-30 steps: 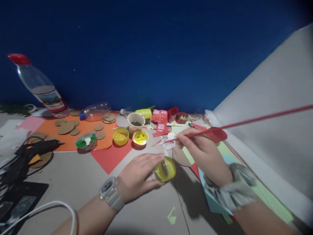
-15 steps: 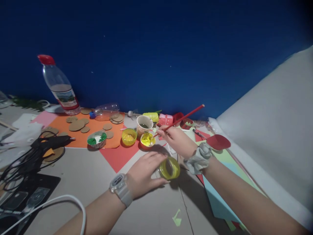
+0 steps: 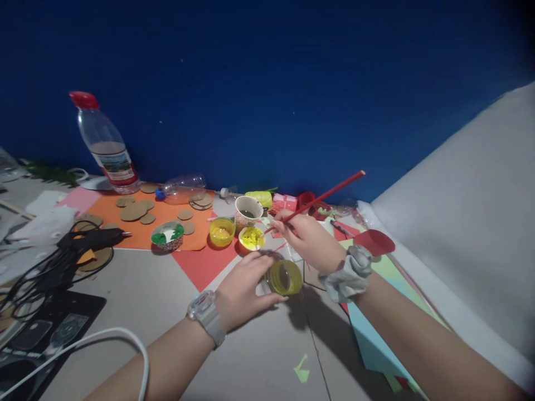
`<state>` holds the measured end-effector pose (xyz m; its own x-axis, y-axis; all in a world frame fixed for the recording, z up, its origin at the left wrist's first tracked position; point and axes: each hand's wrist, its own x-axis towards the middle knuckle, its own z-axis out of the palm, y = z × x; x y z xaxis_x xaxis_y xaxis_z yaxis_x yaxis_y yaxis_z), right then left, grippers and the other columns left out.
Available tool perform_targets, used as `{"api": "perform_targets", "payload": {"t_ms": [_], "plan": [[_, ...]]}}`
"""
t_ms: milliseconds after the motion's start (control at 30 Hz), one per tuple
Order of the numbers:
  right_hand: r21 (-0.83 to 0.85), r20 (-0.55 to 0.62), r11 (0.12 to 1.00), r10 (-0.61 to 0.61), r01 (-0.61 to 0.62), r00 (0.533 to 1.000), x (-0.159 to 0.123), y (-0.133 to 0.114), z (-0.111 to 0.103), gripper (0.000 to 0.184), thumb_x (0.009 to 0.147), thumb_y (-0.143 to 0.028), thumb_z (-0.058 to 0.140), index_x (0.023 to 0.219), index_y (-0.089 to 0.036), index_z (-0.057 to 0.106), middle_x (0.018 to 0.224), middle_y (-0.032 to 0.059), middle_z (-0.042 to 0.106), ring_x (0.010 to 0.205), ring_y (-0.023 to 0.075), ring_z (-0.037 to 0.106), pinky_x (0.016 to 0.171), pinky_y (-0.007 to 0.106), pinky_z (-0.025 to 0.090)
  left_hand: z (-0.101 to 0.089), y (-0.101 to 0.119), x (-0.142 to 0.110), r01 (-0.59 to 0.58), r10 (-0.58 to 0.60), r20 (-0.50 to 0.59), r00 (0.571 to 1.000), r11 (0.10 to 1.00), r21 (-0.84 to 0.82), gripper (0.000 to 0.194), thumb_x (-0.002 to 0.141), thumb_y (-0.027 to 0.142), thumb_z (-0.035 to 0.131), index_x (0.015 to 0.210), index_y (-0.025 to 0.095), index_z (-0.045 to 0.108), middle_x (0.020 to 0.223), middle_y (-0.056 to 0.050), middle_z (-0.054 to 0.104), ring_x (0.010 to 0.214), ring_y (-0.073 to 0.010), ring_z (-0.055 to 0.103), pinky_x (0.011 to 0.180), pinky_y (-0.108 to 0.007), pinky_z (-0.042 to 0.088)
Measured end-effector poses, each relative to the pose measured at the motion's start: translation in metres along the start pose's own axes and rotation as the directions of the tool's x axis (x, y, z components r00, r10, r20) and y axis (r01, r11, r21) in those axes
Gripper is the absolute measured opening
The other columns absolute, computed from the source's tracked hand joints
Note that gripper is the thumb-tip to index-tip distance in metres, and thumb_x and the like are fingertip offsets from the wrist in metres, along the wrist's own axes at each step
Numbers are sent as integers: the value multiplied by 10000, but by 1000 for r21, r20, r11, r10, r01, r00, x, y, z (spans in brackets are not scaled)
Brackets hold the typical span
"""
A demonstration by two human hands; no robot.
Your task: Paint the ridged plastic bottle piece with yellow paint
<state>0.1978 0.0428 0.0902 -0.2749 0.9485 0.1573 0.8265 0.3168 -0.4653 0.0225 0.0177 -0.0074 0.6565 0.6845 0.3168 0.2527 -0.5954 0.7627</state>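
In the head view my left hand point(image 3: 244, 287) is wrapped round a clear plastic cup point(image 3: 286, 277), probably a cut bottle piece, coated yellow around its open end. The cup is tilted, with its opening to the right. My right hand point(image 3: 307, 236) grips a red-handled paintbrush point(image 3: 330, 192). The brush end reaches into a small paper cup of yellow paint point(image 3: 252, 238); its bristles are hard to make out. Close by stand a yellow-coated clear cup point(image 3: 222, 231), a taller paper cup with dark liquid point(image 3: 248, 210) and a low paper cup with green and white paint point(image 3: 167, 236).
A water bottle with a red cap point(image 3: 109, 147) stands at the back left. Cardboard discs point(image 3: 134, 211) and a lying plastic bottle point(image 3: 184, 188) rest on orange paper. A glue gun point(image 3: 90, 243) with black cable lies left. Blue paper point(image 3: 376, 334) lies under my right forearm.
The yellow-coated cup in my left hand has shifted slightly up and left. The brush's handle end has moved right and up, its other end staying at the yellow paint.
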Motion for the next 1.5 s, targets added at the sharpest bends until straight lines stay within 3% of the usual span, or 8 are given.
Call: {"api": "perform_targets", "payload": {"t_ms": [167,367,567,833,1100,1267,1400,1500], "plan": [[-54,15,998,-10,10,1000,-2,-5,-2,230,1020,-243,440,835,-206,572,825,45,692,789,208,656,731,320,454,0,-2,0,42,-42,-8,999,999,-26,520,823,375,806,1252,160,607,1292,-128,661,1238,-312,571,1055,-480,505],[-99,28,995,-13,16,1000,-5,-18,-7,237,1017,-236,438,814,-210,559,786,35,670,753,197,637,715,308,450,1,-6,1,90,-93,-40,995,994,-58,632,809,348,818,1351,160,553,1324,-145,641,1289,-326,553,1094,-512,476],[-130,13,991,-27,29,1000,-7,-22,-8,236,1023,-239,436,822,-216,559,794,37,677,765,203,644,722,313,456,-1,-5,1,112,-117,-70,991,991,-69,510,804,317,811,1253,193,604,1273,-116,670,1242,-316,600,1065,-494,509],[-147,33,988,-34,38,999,-3,-22,-1,223,1012,-205,455,838,-207,594,809,43,696,778,202,662,725,307,465,2,-10,-1,111,-115,-84,990,993,-51,574,809,319,801,1315,176,572,1323,-124,652,1254,-311,597,1076,-474,511],[-158,9,986,-44,44,999,-6,-27,-7,233,1021,-219,435,874,-207,615,841,52,705,810,204,666,756,320,481,1,-8,-1,122,-127,-87,988,991,-54,555,806,297,793,1296,133,591,1366,-162,627,1286,-326,587,1091,-485,505],[-153,15,987,-53,55,998,-6,-27,-2,243,1010,-199,453,821,-205,607,783,42,690,763,201,658,732,319,483,2,-8,0,108,-113,-92,989,993,-48,536,819,311,784,1300,169,593,1323,-139,654,1265,-319,605,1077,-490,514],[-145,-33,988,-67,62,997,-11,-29,-14,250,1020,-224,431,834,-215,598,818,46,696,775,205,655,731,327,486,2,-9,0,118,-122,-91,988,992,-43,553,806,307,788,1307,171,598,1349,-147,644,1287,-331,594,1085,-504,509],[-77,-175,995,-80,68,981,-25,-25,-24,225,1034,-282,433,905,-227,609,856,46,698,783,203,651,720,330,491,2,-9,-1,120,-123,-89,988,992,-39,579,805,310,789,1328,166,585,1362,-150,644,1305,-325,585,1105,-504,495]]}}
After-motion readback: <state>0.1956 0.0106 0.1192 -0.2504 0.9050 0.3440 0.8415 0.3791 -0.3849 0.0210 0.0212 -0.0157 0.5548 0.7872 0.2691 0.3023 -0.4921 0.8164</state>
